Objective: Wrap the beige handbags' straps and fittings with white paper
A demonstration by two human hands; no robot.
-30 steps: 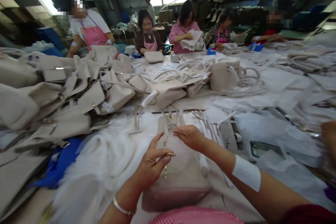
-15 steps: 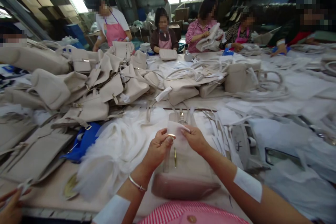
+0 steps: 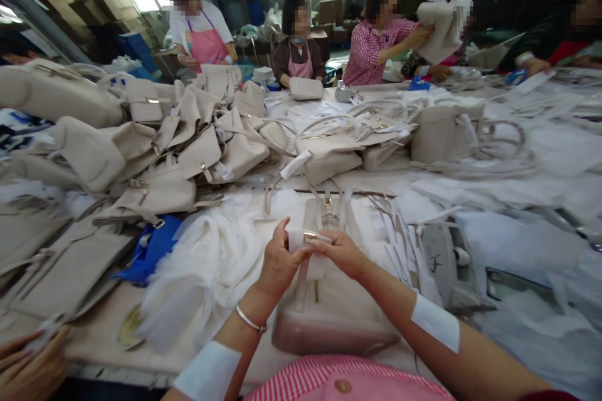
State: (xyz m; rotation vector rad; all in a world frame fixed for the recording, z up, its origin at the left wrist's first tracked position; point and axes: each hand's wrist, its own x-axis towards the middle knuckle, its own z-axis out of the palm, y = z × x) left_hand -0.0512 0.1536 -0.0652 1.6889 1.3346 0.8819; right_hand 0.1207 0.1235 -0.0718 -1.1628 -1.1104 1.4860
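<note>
A beige handbag [image 3: 338, 326] lies on the table in front of me, its lower part shiny and pinkish. Over it, my left hand [image 3: 282, 257] pinches a strap end with a gold buckle [image 3: 309, 237], the index finger pointing up. A small white translucent sheet [image 3: 295, 240] is folded around that buckle. My right hand [image 3: 342, 253] grips the sheet at the buckle's right side, thumb and fingers pressed together. The fingertips of both hands meet at the buckle. Behind them, the bag's handles and a gold clasp [image 3: 328, 203] show.
Left of the bag lies a heap of white tissue sheets [image 3: 207, 257], with a blue bundle [image 3: 153, 250] beside it. Beige bags [image 3: 150, 197] pile up beyond. A dark phone [image 3: 520, 285] rests at right. A neighbour's hands [image 3: 35, 357] enter at lower left; several people work opposite.
The white sheet, earlier held up flat behind the buckle, is now folded around it. My right hand has come down and left to meet my left hand. A person opposite has lifted a bag.
</note>
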